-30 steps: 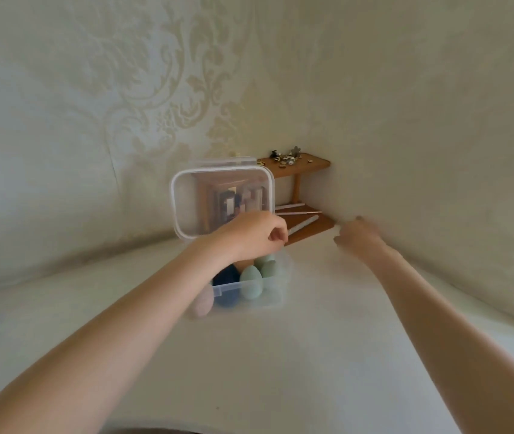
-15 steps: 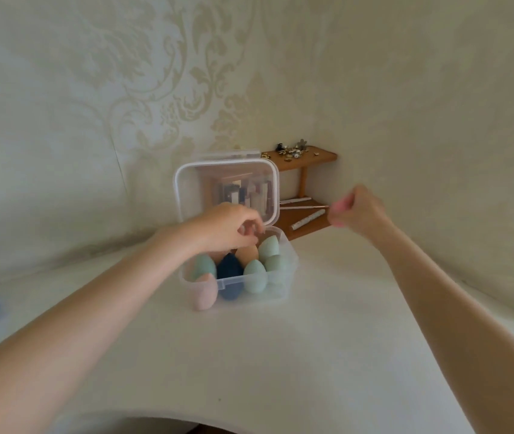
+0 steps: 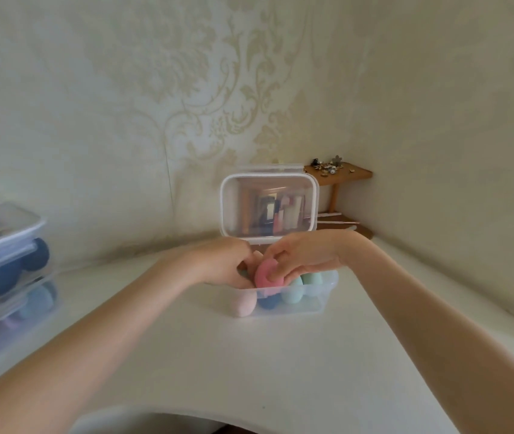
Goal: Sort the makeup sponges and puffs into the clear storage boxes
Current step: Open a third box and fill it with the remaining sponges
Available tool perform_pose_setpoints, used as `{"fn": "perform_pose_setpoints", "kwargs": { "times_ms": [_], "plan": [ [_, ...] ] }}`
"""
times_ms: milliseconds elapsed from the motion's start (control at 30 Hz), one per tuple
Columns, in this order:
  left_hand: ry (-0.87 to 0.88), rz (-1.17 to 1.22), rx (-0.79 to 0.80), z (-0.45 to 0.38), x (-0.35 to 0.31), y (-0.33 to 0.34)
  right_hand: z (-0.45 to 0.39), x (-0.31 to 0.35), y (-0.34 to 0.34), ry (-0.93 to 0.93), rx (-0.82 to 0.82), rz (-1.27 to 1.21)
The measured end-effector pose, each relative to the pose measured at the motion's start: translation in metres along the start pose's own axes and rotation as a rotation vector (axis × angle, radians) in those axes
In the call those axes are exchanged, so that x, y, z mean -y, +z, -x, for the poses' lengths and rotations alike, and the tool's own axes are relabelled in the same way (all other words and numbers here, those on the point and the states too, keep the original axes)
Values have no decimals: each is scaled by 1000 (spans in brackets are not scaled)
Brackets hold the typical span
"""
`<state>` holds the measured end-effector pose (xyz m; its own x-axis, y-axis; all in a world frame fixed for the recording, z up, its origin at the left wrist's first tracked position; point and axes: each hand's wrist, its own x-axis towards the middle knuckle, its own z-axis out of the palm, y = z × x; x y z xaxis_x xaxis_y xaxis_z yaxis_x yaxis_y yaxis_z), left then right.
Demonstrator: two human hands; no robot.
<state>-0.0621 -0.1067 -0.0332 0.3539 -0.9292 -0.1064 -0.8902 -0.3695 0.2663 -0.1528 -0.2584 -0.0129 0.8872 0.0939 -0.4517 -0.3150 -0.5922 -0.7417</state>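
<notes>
A clear storage box (image 3: pixel 323 300) stands on the white table with its hinged lid (image 3: pixel 268 205) upright behind it. Inside it are egg-shaped sponges: a pale pink one (image 3: pixel 244 303) at the front left, a dark blue one (image 3: pixel 268 301), and mint green ones (image 3: pixel 293 292). My right hand (image 3: pixel 304 255) pinches a round pink puff (image 3: pixel 267 274) over the box's left half. My left hand (image 3: pixel 224 264) reaches into the box beside the puff, its fingers curled among the sponges; what they touch is hidden.
Two closed clear boxes (image 3: pixel 5 245) with blue and purple sponges are stacked at the left edge. A small wooden corner shelf (image 3: pixel 340 173) with trinkets and pencils stands behind the open box. Patterned walls close in on the back and right.
My right hand came in from the corner shelf with the pink puff and now holds it over the box. My left hand went from the lid down into the box. The view shifted left.
</notes>
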Motion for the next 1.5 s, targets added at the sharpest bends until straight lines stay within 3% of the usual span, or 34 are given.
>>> {"fn": "perform_pose_setpoints", "kwargs": {
  "times_ms": [133,333,500,767,900,967,1067,1133,1167,1233,1300,1367,1500],
  "plan": [
    [-3,-18,-7,-3,2,4,-16,10,16,68,-150,601],
    [27,55,-122,0,4,10,-34,13,35,47,-270,858],
    [43,-2,-108,0,6,7,-17,25,16,117,-106,504],
    [27,24,-111,-4,7,10,-39,10,32,75,-233,844],
    [15,75,-19,0,8,-2,-13,19,15,100,-85,457],
    [-8,181,-69,5,9,-12,7,26,3,49,-53,231],
    [-13,293,-478,13,15,-27,31,34,-14,-66,-310,79],
    [-49,314,-790,15,20,-33,37,36,-25,-136,-676,98],
    [-89,324,-882,13,22,-34,37,34,-30,-162,-901,158],
    [-172,357,-899,7,21,-38,34,30,-35,-170,-1248,271],
    [-198,387,-801,2,16,-39,27,22,-36,-104,-1286,370],
    [-179,391,-735,-2,10,-40,20,14,-34,-31,-1174,446],
    [-162,336,-763,0,4,-41,26,11,-27,-104,-1123,441]
  ]
}}
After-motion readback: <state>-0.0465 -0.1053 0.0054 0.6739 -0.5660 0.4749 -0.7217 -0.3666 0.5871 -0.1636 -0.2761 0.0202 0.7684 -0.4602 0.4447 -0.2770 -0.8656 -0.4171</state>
